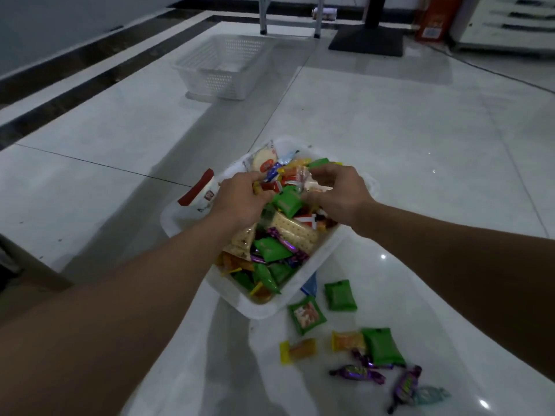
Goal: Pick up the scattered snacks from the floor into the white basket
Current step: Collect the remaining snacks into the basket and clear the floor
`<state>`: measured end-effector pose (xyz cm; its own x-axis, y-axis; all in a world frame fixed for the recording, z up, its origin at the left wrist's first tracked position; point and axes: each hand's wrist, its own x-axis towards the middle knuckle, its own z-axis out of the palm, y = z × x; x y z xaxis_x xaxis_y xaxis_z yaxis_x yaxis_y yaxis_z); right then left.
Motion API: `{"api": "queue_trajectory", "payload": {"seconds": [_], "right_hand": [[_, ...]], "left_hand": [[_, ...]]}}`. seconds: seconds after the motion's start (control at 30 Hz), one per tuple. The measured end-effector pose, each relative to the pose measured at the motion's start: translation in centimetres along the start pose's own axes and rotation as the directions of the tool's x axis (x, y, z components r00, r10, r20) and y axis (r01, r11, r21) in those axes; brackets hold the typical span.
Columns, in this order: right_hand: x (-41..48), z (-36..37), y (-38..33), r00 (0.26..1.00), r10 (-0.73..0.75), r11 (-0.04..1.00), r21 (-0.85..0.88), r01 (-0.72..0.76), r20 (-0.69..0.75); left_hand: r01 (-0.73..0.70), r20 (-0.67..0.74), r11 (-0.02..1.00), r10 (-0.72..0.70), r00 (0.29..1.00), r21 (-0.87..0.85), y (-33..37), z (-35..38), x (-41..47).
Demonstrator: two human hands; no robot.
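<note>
A white basket (318,259) heaped with wrapped snacks sits on the tiled floor in front of me. Both of my hands are over its far half. My left hand (240,196) curls its fingers round small wrapped sweets. My right hand (333,187) grips a clear-wrapped snack (303,178) above a green packet (286,201). Crackers (294,232) and more green packets lie in the pile. Loose on the floor near the basket's near right side are green packets (340,295), yellow sweets (298,349) and purple sweets (357,373).
A second, empty white perforated basket (222,64) stands farther off on the floor. Behind it are metal chair legs (263,16), a black stand base (366,40) and a red box (435,19). A cable (492,73) crosses the floor at right.
</note>
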<state>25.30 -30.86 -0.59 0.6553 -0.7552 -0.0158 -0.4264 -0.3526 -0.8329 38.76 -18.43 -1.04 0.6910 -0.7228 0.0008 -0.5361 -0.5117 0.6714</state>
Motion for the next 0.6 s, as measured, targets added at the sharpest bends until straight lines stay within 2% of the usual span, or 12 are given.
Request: {"api": "queue_trajectory", "payload": {"seconds": [0.13,0.3,0.43,0.6], "right_hand": [[-2.3,-4.5,2.5,0.994,0.016,0.994,-0.11,-0.004,0.109],[-6.0,-8.9,6.5,0.982,0.138,0.979,-0.166,-0.116,0.129],[-9.4,-10.2,9.9,0.97,0.204,0.968,-0.174,-0.18,0.133],[-14.1,-10.4,13.7,0.942,0.276,0.947,-0.225,-0.231,0.193]], "left_hand": [[-0.109,0.071,0.993,0.105,0.992,0.043,3.7,1.4,-1.1],[-0.242,0.162,0.969,0.232,0.959,0.043,7.7,4.4,-3.7],[-0.316,0.296,0.948,0.292,0.909,0.036,8.9,8.3,-6.3],[-0.364,0.449,0.929,0.299,0.842,0.064,7.6,13.1,-10.5]]}}
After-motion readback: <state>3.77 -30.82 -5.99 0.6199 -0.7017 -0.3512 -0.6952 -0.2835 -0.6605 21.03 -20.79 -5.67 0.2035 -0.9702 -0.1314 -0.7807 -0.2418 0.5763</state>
